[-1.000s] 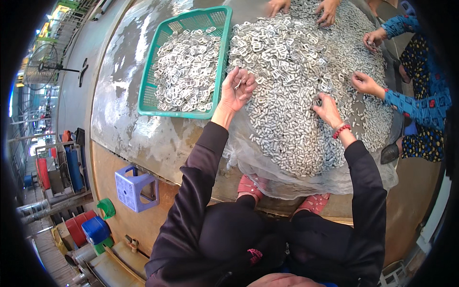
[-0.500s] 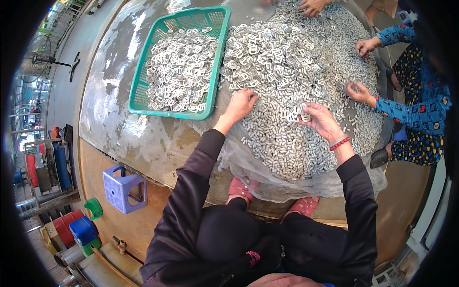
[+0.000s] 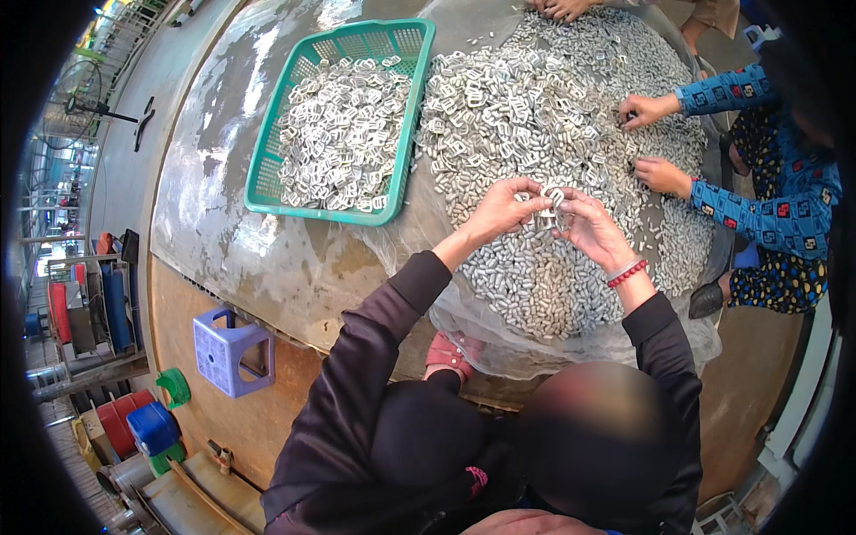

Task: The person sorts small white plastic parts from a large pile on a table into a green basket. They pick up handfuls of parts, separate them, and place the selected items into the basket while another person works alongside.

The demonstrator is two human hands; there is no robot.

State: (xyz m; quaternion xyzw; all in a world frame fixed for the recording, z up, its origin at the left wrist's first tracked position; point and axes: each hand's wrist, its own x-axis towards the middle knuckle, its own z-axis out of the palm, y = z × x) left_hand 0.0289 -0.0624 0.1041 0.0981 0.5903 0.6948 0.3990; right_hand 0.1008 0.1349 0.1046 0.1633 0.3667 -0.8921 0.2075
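Observation:
Above the heap, my left hand [image 3: 505,209] and my right hand [image 3: 595,233] meet. Between their fingertips are a few pale metal strap buckles [image 3: 552,198]. My right fingers hold the buckles, and my left thumb and fingers pinch at them from the other side. Fingers partly cover the buckles, so how many each hand grips is unclear. Below and around lies a broad heap of small grey pellets [image 3: 544,285], with many loose buckles [image 3: 499,98] mixed in along its upper left. A green plastic basket [image 3: 253,169] full of similar buckles stands left of the heap.
At the right, a co-worker's two hands [image 3: 655,111] in blue patterned sleeves touch the heap; another person's hands [image 3: 563,9] are at the far edge. Clear plastic sheeting [image 3: 499,352] lies under the pellets. A purple stool [image 3: 234,352] stands lower left, near coloured bins [image 3: 153,430].
My left hand has moved right from the heap's left side to the buckles in my right hand. The co-worker's hands at the right have shifted inward onto the heap.

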